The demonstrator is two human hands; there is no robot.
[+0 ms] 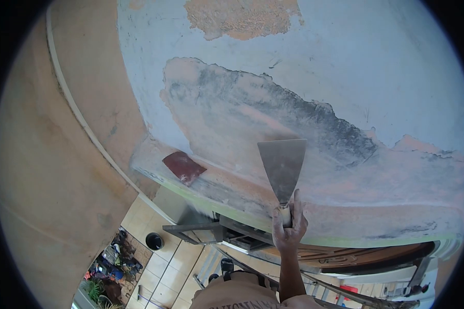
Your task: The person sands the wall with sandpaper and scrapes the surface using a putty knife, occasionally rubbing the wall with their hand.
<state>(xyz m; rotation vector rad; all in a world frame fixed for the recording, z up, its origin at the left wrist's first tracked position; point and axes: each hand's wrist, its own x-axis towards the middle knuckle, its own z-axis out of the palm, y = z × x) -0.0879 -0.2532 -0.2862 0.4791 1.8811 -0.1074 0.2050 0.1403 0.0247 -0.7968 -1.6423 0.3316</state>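
Right hand (290,232) is grasping the scraper (283,165) by its handle, thumb on one side, fingers along the other. Blade is pointing away from the hand, broad edge lying over the bare patch (211,113); can't tell if it's touching the wall or just hovering. Left hand isn't showing, so can't tell its state.

Progress, my read: partial. Coating is missing across the big patch beyond the hand, leaving pinkish, dusty surface with dark staining (319,116) along its upper edge. Pale blue coating (355,51) is covering most of the wall above and around it, its border looking ragged. A smaller bare patch (242,20) is showing farther beyond the hand. Ledge (371,219) near the hand is looking scuffed and dusty, green strip (185,194) running along its lower edge.

Dark red sheet (184,168), probably sandpaper, is lying on the ledge, left of the hand.

Containers: one black bucket (154,241) is standing on the tiled floor (162,270), below and left of the hand. Inside is reading dark; can't tell contents. Mixed items (113,262) are sitting past it, too small to sort out.
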